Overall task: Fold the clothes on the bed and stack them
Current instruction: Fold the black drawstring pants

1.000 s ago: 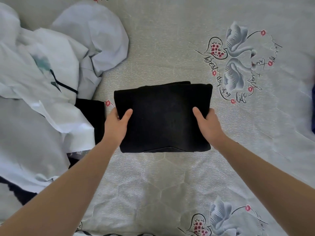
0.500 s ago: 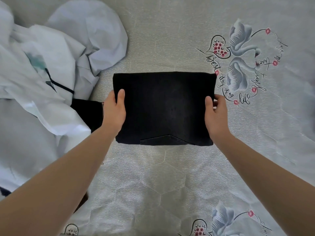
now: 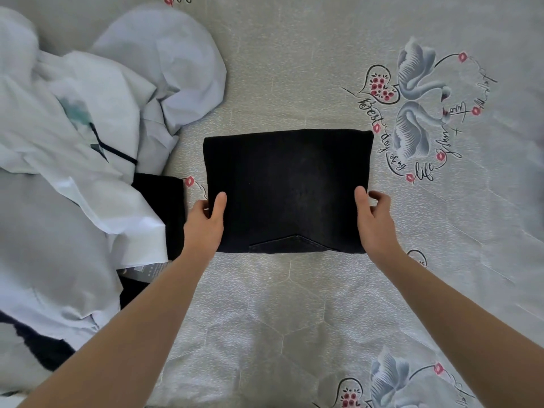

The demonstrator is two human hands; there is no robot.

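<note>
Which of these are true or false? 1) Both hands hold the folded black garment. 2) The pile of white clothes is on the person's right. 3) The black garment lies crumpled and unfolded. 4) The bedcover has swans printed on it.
1) True: the left hand and the right hand each grip a side edge of the folded black garment, thumbs on top.
2) False: the pile of white clothes is on the person's left.
3) False: it is folded into a neat rectangle.
4) True: the bedcover shows a swan print beside the garment.
</note>
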